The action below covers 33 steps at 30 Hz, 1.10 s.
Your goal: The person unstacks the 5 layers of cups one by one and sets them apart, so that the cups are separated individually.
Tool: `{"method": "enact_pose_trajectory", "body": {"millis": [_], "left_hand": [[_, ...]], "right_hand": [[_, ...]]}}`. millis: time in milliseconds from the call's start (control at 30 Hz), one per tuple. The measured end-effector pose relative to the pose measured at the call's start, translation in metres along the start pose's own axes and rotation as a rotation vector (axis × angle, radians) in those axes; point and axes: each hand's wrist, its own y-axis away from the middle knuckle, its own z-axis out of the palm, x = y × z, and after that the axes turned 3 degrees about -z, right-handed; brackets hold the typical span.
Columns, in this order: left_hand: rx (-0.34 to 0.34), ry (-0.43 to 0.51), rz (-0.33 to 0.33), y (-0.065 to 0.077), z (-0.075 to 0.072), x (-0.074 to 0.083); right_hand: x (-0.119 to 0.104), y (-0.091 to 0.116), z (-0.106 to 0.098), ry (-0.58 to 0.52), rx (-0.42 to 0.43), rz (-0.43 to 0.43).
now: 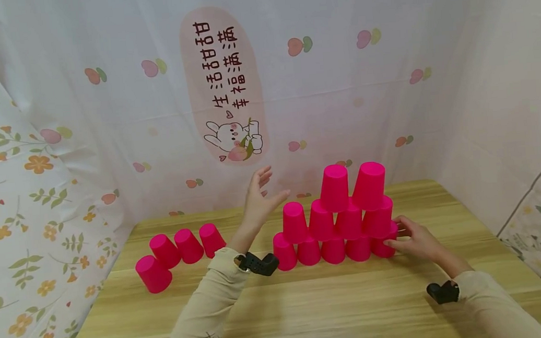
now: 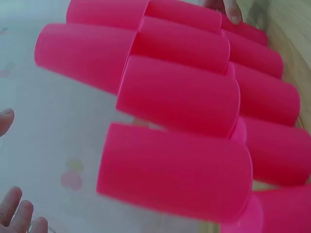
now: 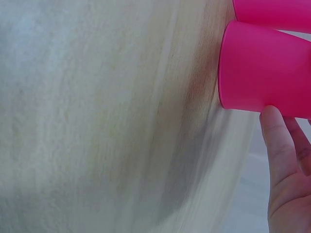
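Upside-down pink cups stand stacked in three tiers: several in the bottom row, several in the middle row, and two top cups side by side. My right hand is at the rightmost bottom cup. In the right wrist view the thumb touches that cup's side, with other fingers partly hidden beyond it. My left hand is raised in the air, left of the leftmost middle-row cup. Its fingers and thumb are spread apart and hold nothing.
Several more upside-down pink cups stand at the left of the wooden table, apart from the stack. A white printed curtain hangs behind the table. Each wrist wears a black device.
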Motion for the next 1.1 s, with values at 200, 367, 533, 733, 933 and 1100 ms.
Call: {"method": "enact_pose_trajectory", "body": {"millis": [200,367,533,733,933,1100], "left_hand": [[-0.058,-0.026,0.034,-0.004,0.031,0.014],[-0.129,-0.052,0.042,-0.005,0.055,0.019],[-0.184,-0.068,0.033,-0.005,0.072,0.019],[-0.194,-0.054,0.021,-0.007,0.084,0.016],[-0.217,-0.027,0.001,-0.006,0.087,0.008],[-0.221,-0.016,0.006,-0.006,0.088,0.004]], "right_hand": [[0.0,-0.001,-0.001,-0.001,0.007,-0.016],[0.001,-0.001,-0.002,-0.001,0.002,-0.014],[0.001,-0.001,-0.001,-0.004,-0.002,-0.014],[0.001,0.0,-0.001,-0.009,-0.011,0.002],[0.001,0.0,-0.001,-0.012,-0.016,0.002],[0.002,0.0,-0.001,-0.01,-0.011,-0.009]]}}
